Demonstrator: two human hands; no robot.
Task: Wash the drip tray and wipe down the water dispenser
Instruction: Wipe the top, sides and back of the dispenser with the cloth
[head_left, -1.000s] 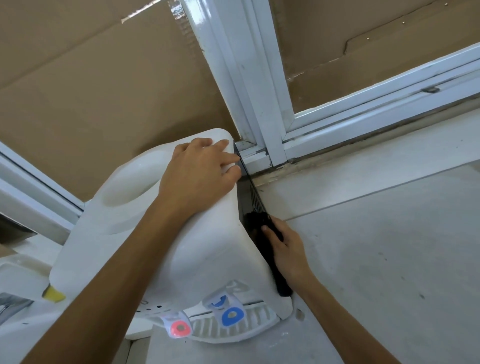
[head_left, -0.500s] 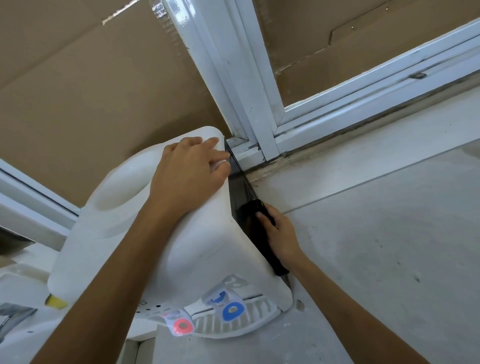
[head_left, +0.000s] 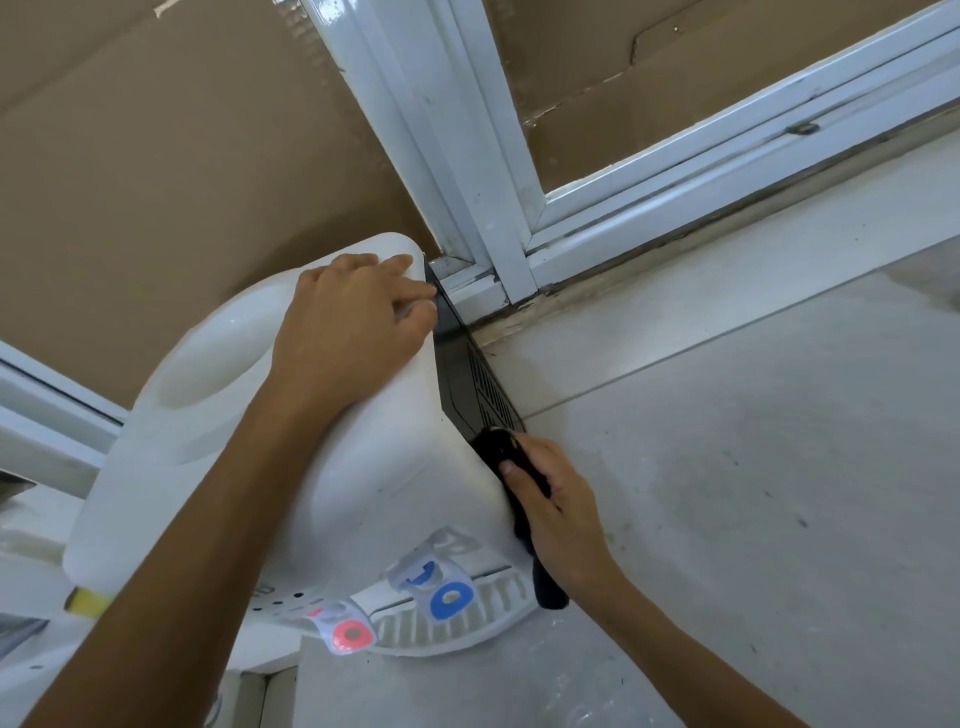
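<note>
Two bare hands work on a white moulded-plastic water dispenser (head_left: 218, 441) seen from above, which stands on a pale grey counter (head_left: 727, 493) in the corner below a white-painted window frame (head_left: 467, 156) backed with brown cardboard sheets (head_left: 156, 156).

Farthest left, just behind the left forearm, a small yellow block (head_left: 85, 603) shows at the dispenser's lower left edge; what it is cannot be told. Left of the left fingers lies a smooth oval hollow (head_left: 208, 358) in the dispenser's top.

Next, the left hand (head_left: 353, 322) rests palm down on the top rear corner of the dispenser, its fingers (head_left: 410, 301) spread and lightly bent over the edge, their tips reaching the dark side panel; they press on the casing rather than close round anything.

Below that wrist, at the dispenser's front, hang a red-ringed tap lever (head_left: 350, 634) and a blue-ringed tap lever (head_left: 449, 597), and under them curves the white slotted plastic drip tray (head_left: 457, 629), seated in place at the base, near the right wrist.

Right of the left fingers, the black side panel (head_left: 457, 379) carries a ribbed vent grille (head_left: 493, 395). The right hand (head_left: 556, 514) holds a black cloth (head_left: 548, 587) flat against this panel just below the grille, its fingers (head_left: 519, 457) curled into the fabric, whose tail hangs down past the wrist beside the tray.
</note>
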